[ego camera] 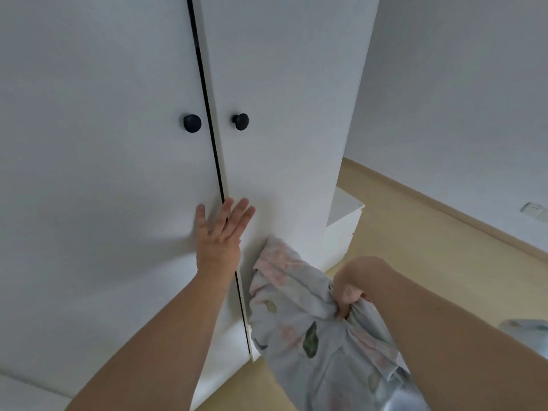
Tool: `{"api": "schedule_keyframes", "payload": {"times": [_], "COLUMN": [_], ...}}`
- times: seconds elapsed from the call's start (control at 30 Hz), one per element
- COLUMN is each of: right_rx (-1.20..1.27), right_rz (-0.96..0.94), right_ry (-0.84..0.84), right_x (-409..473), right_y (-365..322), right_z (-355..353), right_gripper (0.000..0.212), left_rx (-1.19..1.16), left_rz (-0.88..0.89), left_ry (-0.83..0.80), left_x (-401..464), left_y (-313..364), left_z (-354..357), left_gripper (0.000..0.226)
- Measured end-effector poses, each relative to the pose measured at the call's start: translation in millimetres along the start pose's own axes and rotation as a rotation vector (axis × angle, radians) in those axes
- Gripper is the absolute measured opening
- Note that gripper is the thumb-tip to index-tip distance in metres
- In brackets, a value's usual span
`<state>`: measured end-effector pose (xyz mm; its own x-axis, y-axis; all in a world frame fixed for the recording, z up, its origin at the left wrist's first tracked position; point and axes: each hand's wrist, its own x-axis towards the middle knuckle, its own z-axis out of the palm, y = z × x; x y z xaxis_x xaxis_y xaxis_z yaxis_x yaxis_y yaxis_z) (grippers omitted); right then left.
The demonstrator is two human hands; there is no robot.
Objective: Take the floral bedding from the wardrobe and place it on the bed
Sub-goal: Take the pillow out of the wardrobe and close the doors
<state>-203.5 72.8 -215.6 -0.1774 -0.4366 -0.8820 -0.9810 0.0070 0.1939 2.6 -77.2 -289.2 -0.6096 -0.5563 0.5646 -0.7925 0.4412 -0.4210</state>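
Note:
The white wardrobe (103, 114) fills the left and centre, both doors together with a thin dark gap between them. Two round black knobs (192, 123) sit beside the gap. My left hand (221, 235) lies flat with fingers spread across the gap, low on the doors. The floral bedding (308, 327), pale grey with pink flowers and green leaves, hangs bunched at the lower centre, outside the wardrobe. My right hand (348, 295) is clenched on a fold of it. The bed is not in view.
A low white cabinet (341, 221) stands against the wardrobe's right side. Light wooden floor (415, 232) runs to the right up to a white wall with a socket (533, 209). A pale patterned object (525, 324) lies at the right edge.

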Motion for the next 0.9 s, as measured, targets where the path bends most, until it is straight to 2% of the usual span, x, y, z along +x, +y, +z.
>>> {"api": "schedule_keyframes", "payload": {"times": [0.07,0.13,0.27,0.47,0.73,0.8,0.9], "right_rx": [0.0,0.019,0.032,-0.066,-0.058,-0.063,-0.056], "right_rz": [0.019,-0.014,-0.086,-0.053,-0.064,-0.069,-0.08], "right_ry": [-0.042,0.003,0.031,0.078,0.223,0.254,0.299], "right_x": [17,38,54,88,72,67,55], "right_y": [-4,-3,-4,-3,-10,-9,-7], "right_z": [0,-3,-13,-25,-34,-35,-34], "right_gripper": [0.063,0.064,0.053,0.044,0.043,0.043,0.044], "left_rx": [0.026,-0.007,0.08,0.135,0.201,0.18,0.015], "left_rz": [-0.024,-0.053,-0.041,-0.06,-0.054,-0.05,-0.044], "left_ry": [-0.005,0.054,0.079,0.034,-0.026,-0.023,-0.043], "left_x": [4,8,10,12,11,12,13], "left_y": [-3,-7,-11,-6,-5,-5,-10], "left_z": [9,18,27,33,24,19,12], "left_gripper": [0.079,0.085,0.085,0.088,0.073,0.072,0.079]}}
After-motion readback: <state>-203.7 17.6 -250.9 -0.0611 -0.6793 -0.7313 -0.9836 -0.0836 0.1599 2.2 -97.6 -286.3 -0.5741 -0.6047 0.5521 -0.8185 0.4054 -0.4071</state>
